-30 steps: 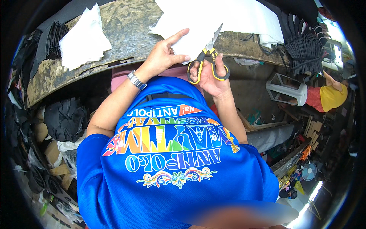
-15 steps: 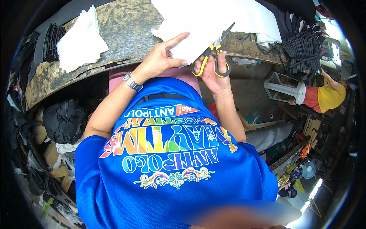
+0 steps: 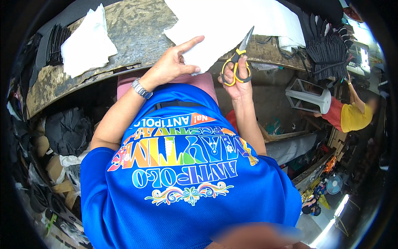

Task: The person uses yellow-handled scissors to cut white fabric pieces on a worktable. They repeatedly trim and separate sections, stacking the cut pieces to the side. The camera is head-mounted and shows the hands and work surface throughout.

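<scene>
Upper centre of the frame: left hand [image 3: 172,66] pinching the near edge of a large white fabric sheet [image 3: 232,20] on the worn, mottled counter [image 3: 132,29], index finger extended. Just right: right hand [image 3: 237,81] gripping yellow-handled steel scissors [image 3: 239,56], blades closed. Upper left: smaller white fabric piece [image 3: 87,41].

Off to the left, a smaller stack of white sheets [image 3: 87,43] sits on the worn workbench [image 3: 137,29], black strips [image 3: 56,39] just beside it; right, a bundle of black pieces [image 3: 327,50] hangs over the edge; below, a white frame [image 3: 309,96]; a person in yellow [image 3: 352,116] alongside.
</scene>
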A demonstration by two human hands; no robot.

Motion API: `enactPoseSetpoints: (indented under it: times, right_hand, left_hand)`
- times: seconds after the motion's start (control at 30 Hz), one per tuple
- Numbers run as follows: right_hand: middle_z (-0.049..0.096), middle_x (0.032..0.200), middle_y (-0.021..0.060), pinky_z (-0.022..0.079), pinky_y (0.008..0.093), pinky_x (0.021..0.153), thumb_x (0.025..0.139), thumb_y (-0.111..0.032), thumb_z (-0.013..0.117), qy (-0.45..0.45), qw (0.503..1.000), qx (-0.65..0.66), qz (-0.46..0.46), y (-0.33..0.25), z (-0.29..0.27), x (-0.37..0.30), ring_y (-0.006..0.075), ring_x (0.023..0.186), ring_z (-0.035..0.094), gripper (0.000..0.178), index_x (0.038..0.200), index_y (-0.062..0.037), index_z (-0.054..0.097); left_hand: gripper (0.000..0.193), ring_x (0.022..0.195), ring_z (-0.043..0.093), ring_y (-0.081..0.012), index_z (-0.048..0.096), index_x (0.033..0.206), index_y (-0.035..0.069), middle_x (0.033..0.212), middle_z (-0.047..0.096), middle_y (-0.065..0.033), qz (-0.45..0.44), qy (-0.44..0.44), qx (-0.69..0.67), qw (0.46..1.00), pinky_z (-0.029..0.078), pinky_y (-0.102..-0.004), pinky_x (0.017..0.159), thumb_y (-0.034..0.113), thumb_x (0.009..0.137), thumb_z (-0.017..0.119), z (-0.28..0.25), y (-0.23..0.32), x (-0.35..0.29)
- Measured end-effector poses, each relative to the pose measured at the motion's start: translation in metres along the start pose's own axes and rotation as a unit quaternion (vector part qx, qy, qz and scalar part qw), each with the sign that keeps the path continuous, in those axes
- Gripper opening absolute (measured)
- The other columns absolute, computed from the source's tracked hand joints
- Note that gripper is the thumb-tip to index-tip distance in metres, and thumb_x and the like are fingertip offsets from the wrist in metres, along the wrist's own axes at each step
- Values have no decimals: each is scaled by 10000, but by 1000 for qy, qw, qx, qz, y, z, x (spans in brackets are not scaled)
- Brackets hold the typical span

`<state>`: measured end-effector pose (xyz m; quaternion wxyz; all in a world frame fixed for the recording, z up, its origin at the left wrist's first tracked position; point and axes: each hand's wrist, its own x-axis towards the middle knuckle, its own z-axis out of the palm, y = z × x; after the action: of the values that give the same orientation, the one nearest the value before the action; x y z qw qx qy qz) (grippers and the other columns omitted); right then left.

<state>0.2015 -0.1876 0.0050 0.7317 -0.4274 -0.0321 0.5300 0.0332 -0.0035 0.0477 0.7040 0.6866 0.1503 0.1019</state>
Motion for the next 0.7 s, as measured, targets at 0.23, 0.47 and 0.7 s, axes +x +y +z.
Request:
enactPoseSetpoints:
  times: [0.23, 0.47, 0.7]
  right_hand:
    - [499, 616, -16, 423, 290, 535, 889, -605, 582, -40, 995, 92, 29, -8, -3, 8, 106, 492, 462, 502, 844, -105, 557]
    - [517, 631, -4, 359, 268, 542, 908, -599, 555, -53, 991, 91, 78, 3, 25, 7, 103, 522, 449, 528, 876, -73, 564]
    - [543, 659, 30, 402, 254, 524, 931, -569, 541, -53, 991, 82, 95, 17, 28, 5, 130, 543, 507, 510, 857, -66, 575]
  left_hand:
    - [829, 1006, 571, -76, 328, 1502, 51, 1318, 556, -46, 64, 63, -127, 988, 485, -219, 849, -5, 772, 719, -36, 60, -39]
    - [725, 1139, 564, -161, 371, 1432, -31, 1285, 570, -126, 270, 276, -100, 917, 473, -288, 956, -3, 800, 726, -128, 114, -59]
    - [794, 780, 666, -112, 325, 1466, -30, 1062, 670, -151, 186, 483, 103, 849, 558, -226, 660, -3, 793, 745, -154, 36, -97]
